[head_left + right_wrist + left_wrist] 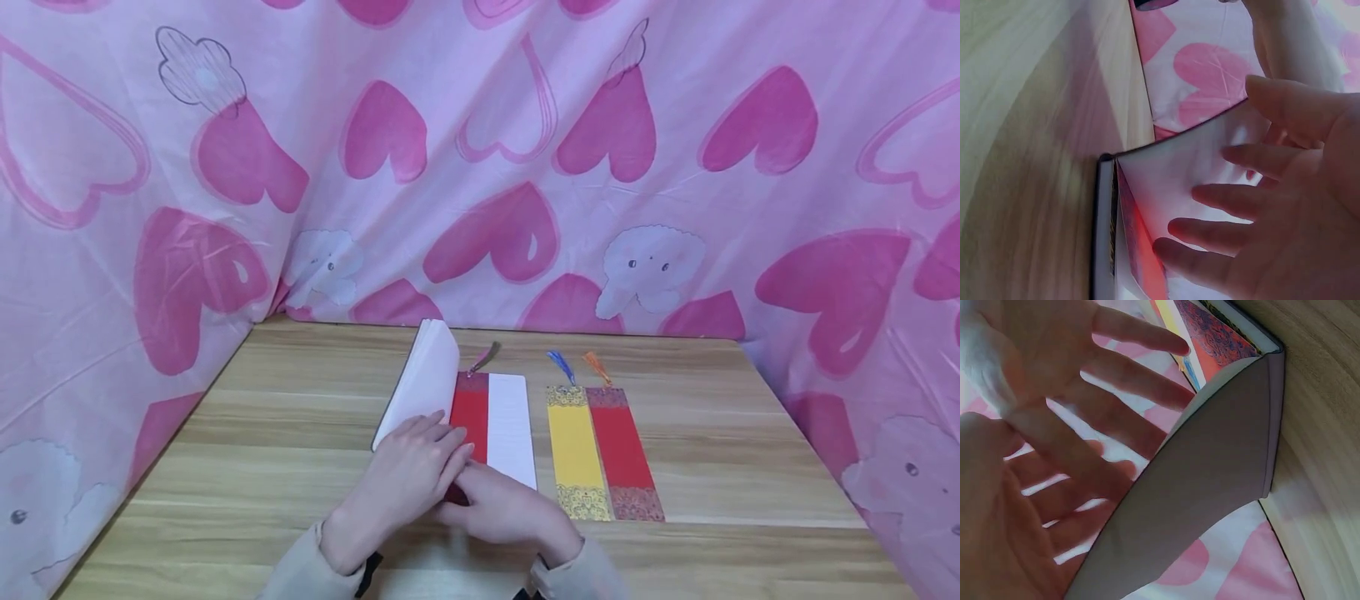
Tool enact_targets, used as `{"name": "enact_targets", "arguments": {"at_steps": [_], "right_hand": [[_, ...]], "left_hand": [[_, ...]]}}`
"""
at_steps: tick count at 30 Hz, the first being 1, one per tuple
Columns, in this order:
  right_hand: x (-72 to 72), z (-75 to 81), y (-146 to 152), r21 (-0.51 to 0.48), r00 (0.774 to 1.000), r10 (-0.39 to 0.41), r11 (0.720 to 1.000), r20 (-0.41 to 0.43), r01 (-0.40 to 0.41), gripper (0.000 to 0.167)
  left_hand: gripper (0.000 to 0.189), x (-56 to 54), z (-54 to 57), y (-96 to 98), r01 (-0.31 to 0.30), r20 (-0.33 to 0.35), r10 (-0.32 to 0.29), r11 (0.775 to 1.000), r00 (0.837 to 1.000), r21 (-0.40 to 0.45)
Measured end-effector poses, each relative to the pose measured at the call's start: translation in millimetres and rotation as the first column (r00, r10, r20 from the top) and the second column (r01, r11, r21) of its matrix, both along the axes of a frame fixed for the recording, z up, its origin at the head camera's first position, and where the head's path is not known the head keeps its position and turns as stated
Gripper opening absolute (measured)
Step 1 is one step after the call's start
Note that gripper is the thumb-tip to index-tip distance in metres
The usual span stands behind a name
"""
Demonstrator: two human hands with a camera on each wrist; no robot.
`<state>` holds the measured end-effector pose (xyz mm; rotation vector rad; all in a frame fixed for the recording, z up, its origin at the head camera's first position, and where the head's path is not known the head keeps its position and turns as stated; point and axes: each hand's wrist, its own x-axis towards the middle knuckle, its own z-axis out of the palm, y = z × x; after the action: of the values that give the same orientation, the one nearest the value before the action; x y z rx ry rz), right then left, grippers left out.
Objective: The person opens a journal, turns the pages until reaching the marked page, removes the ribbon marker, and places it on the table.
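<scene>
A notebook lies open on the table, its left cover and pages raised at a slant. A red bookmark with a dark tassel lies on the lined right-hand page, beside the fold. My left hand crosses over the fingers of my right hand at the notebook's near edge. Both wrist views show straight, spread fingers close to the raised part, whose grey outer cover faces the left wrist camera. In the head view, the left hand covers the right fingertips and the notebook's lower left corner.
Right of the notebook, a yellow bookmark with a blue tassel and a red bookmark with an orange tassel lie side by side. A pink heart-patterned cloth hangs behind the wooden table and along both sides.
</scene>
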<state>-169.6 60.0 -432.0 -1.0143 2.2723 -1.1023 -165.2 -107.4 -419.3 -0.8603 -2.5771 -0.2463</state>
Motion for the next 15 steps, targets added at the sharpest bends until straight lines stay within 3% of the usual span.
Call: {"name": "enact_targets", "arguments": {"at_steps": [3, 7, 11, 15], "right_hand": [[-2.9, -0.5, 4, 0.012, 0.997, 0.046, 0.999, -0.06, -0.045, 0.044], [-7.4, 0.1, 7, 0.007, 0.996, 0.038, 0.999, -0.085, -0.038, 0.036], [-11.0, 2.5, 12, -0.015, 0.998, -0.048, 0.999, -0.051, 0.047, 0.034], [-16.0, 2.1, 18, -0.038, 0.982, -0.187, 0.981, 0.015, 0.188, 0.04]], "left_hand": [[0.027, -2.8, -4.0, -1.7, -0.039, -0.022, 0.038, 0.998, 0.999, -0.04], [0.022, -6.5, -9.6, -5.2, -0.1, -0.081, 0.093, 0.992, 0.992, -0.078], [0.026, -7.1, -13.0, -9.7, -0.169, -0.071, 0.163, 0.981, 0.984, -0.091], [0.033, -5.8, -13.3, -12.8, -0.247, 0.001, 0.25, 0.957, 0.968, -0.153]]}}
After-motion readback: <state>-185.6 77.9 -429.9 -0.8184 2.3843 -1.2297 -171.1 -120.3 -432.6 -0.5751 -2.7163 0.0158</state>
